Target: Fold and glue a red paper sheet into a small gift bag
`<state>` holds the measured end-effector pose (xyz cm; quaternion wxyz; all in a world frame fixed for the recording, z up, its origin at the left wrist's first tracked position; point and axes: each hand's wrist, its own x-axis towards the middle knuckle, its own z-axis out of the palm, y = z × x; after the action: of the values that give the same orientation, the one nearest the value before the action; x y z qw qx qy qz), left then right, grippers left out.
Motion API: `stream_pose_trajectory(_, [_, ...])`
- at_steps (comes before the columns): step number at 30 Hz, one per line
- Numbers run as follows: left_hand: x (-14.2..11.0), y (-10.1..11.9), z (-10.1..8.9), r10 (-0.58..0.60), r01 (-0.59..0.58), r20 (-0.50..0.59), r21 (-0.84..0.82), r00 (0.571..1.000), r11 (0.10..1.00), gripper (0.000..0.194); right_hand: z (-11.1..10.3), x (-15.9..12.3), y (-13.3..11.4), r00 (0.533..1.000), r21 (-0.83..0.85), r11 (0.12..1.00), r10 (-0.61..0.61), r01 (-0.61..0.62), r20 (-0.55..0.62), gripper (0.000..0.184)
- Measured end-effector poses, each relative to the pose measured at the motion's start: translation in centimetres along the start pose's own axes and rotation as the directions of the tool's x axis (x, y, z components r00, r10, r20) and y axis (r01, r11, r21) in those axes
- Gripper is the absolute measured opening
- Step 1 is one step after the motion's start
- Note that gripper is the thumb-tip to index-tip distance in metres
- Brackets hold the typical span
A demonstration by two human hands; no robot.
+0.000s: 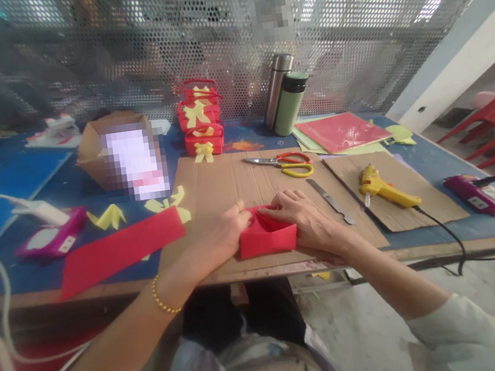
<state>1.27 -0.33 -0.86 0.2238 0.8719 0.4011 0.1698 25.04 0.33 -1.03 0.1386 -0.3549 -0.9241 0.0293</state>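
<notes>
A small red paper box [268, 242], its top uncovered, sits near the front edge of a cardboard sheet [215, 183]. My left hand [230, 229] grips its left side, with the fingertips at the back corner. On the opposite side, my right hand [299, 215] is closed on the box's right wall, and some of its fingers reach inside. Part of the far wall is hidden by my fingers. To the left lies a flat red paper strip [123, 250], beside yellow paper bows [170, 205].
Scissors [285, 161] and a metal blade [329, 200] lie on the cardboard. A yellow glue gun [385, 188] rests at right, its cord hanging over the edge. Finished red boxes [204, 142] with bows and a green bottle [291, 103] stand behind. Purple power strips [481, 194] flank the workspace.
</notes>
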Motion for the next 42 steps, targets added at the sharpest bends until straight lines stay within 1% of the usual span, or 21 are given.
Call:
stream_pose_trajectory(2, [0.08,0.04,-0.01,-0.007,0.007,0.002,0.005,1.0,1.0,0.027,-0.2,0.14,0.04,1.0,-0.011,1.0,-0.024,0.024,0.0,0.033])
stream_pose_trajectory(7, [0.2,0.33,-0.11,-0.037,0.037,-0.006,0.015,0.999,0.999,0.028,-0.82,0.46,0.08,0.995,0.079,0.991,-0.104,0.104,-0.007,0.03])
stream_pose_trajectory(10, [0.1,0.29,-0.1,-0.02,0.02,-0.014,0.007,1.0,1.0,0.028,-0.74,0.53,0.3,0.995,0.109,0.989,-0.101,0.101,-0.001,0.03])
stream_pose_trajectory(14, [0.07,-0.15,0.24,0.004,-0.003,-0.021,0.039,1.0,0.999,0.027,-0.15,0.55,0.71,0.996,0.139,0.986,-0.086,0.088,-0.025,0.034])
stream_pose_trajectory(19, [0.23,-0.54,0.66,0.03,-0.026,-0.05,0.074,0.998,0.997,0.024,0.11,0.68,0.71,0.997,0.119,0.99,-0.071,0.073,-0.019,0.042])
stream_pose_trajectory(23, [0.22,-0.47,0.62,0.024,-0.02,-0.037,0.107,0.999,0.994,0.023,-0.03,0.83,0.46,0.998,0.106,0.992,-0.07,0.07,-0.007,0.037])
stream_pose_trajectory(27, [0.14,-0.31,0.46,0.023,-0.02,-0.027,0.086,0.999,0.996,0.023,-0.15,0.96,0.25,0.997,0.08,0.994,-0.08,0.08,0.004,0.031])
stream_pose_trajectory(32, [0.14,-0.17,0.33,0.012,-0.011,-0.017,0.071,1.0,0.997,0.024,-0.2,0.81,0.19,0.996,0.046,0.995,-0.09,0.09,0.005,0.031])
stream_pose_trajectory(38, [0.25,0.08,0.14,-0.003,0.004,-0.013,0.054,1.0,0.999,0.023,-0.2,0.55,0.47,0.994,0.065,0.992,-0.109,0.109,-0.014,0.029])
stream_pose_trajectory(42, [0.26,-0.12,0.27,-0.004,0.005,-0.009,0.063,1.0,0.998,0.024,-0.21,0.71,0.57,0.994,0.053,0.992,-0.112,0.111,0.009,0.028])
